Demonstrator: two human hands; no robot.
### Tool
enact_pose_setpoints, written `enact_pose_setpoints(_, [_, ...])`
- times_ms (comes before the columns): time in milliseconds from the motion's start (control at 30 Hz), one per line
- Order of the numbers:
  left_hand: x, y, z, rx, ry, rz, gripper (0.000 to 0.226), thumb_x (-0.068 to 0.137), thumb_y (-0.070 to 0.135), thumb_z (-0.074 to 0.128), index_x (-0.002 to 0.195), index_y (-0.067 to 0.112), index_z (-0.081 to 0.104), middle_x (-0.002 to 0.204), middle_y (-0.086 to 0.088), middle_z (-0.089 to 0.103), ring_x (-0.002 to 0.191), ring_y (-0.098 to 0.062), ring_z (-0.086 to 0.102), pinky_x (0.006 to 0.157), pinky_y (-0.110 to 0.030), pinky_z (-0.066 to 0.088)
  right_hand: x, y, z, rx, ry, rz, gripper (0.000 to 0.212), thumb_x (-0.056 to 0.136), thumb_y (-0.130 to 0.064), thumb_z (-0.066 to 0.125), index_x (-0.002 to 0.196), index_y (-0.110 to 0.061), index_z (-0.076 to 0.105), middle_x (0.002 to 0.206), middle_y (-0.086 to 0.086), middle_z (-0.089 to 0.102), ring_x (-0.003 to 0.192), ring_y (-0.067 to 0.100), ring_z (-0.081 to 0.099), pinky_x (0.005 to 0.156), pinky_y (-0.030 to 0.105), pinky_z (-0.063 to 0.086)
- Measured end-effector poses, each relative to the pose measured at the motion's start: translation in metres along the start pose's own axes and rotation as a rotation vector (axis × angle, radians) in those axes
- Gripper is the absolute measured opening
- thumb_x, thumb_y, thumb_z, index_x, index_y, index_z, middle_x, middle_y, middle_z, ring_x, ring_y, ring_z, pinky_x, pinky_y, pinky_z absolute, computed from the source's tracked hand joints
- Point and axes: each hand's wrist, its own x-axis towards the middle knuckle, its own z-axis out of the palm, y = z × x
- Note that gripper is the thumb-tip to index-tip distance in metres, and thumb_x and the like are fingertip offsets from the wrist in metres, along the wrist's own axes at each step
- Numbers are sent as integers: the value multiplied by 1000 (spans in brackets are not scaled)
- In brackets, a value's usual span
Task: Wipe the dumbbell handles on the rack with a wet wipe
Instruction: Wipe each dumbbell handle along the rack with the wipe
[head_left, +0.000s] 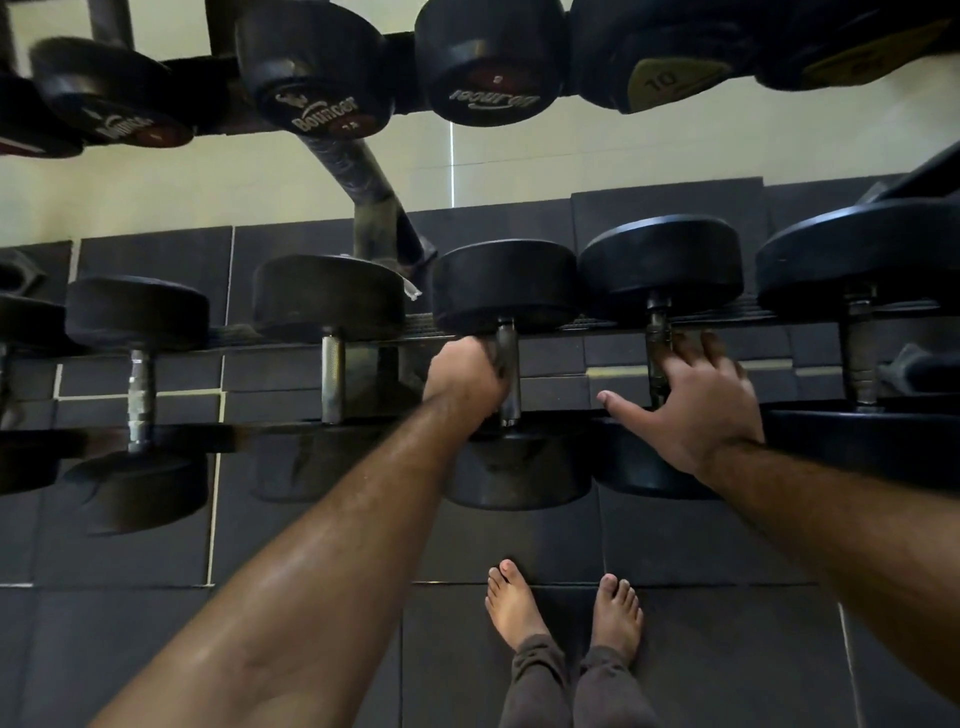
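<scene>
- At the left end of the lower rack, dumbbells are seen cut off by the frame edge; their near ends are lost in shadow under the front rail.
- A bare steel handle is seen further along, untouched.
- The left hand is curled round the middle dumbbell handle, fingers wrapped behind it. Whether a wet wipe is held inside the grip cannot be told; none is visible.
- The right hand is laid with fingers spread and straight against the next handle, which is partly hidden behind them, thumb pointing left.
- At the right end, a large dumbbell is cut off by the frame.
- Above, the upper row of dumbbells is blurred; some labels are hard to read.
- Bare feet are seen on the dark floor mats below.
</scene>
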Motion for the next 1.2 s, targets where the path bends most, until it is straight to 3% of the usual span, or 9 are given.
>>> enact_pose_setpoints(233, [-1,13,-14,178,237,237,15,101,20,54,91,13,64,95,-11,64,85,-36,68,65,-39,37,0,1,0,-2,-17,-13,120,73,-105,25,144,-16,63,154,11,57,151,38,39,111,55,46])
enact_pose_setpoints(367, [0,16,-2,437,70,457,30,98,10,53,123,14,69,121,-11,67,98,-41,72,77,-46,56,2,2,1,-3,-12,-17,119,71,-106,25,135,-15,69,142,13,64,141,39,47,107,54,49])
enact_pose_setpoints(500, [-4,-4,-21,458,-200,650,24,87,34,63,100,23,79,98,-3,77,93,-30,72,81,-36,59,3,3,2,-10,-19,-25,119,71,-106,24,136,-17,68,141,13,64,137,38,49,105,52,49])
enact_pose_setpoints(600, [0,-30,-29,40,21,392,16,80,31,69,71,18,67,71,0,68,73,-26,67,64,-32,53,3,3,3,-12,-30,-23,119,71,-106,24,140,-18,66,147,12,62,143,38,45,108,53,47])
enact_pose_setpoints(667, [10,-40,-22,-156,172,134,9,81,23,66,77,15,68,73,1,68,72,-22,64,66,-32,51,2,3,2,-3,-21,-30,120,72,-106,24,142,-18,65,151,10,60,147,37,42,110,54,46])
enact_pose_setpoints(800, [31,-29,2,-445,107,-176,22,89,36,71,91,14,73,78,-1,72,75,-23,69,68,-33,56,3,2,2,-2,-15,-35,117,75,-104,24,145,-18,63,160,7,52,153,36,35,112,55,45])
enact_pose_setpoints(933, [44,-28,25,-535,-118,-30,16,72,10,85,85,9,76,88,-14,78,80,-30,77,70,-48,66,4,2,4,14,-10,-41,115,78,-102,27,149,-18,59,171,4,37,160,34,23,116,56,41])
enact_pose_setpoints(1033, [47,-35,16,-230,-338,121,17,75,-5,80,79,11,77,74,-5,73,67,-15,65,69,-31,60,5,2,4,21,0,-44,115,77,-101,28,150,-18,58,172,4,36,160,35,24,116,56,41])
enact_pose_setpoints(1200, [43,-22,14,-736,-82,-124,30,81,-15,74,83,15,71,81,-4,72,72,-19,69,59,-28,60,4,3,6,37,31,-43,115,75,-99,33,154,-19,53,172,5,34,157,36,28,115,56,42])
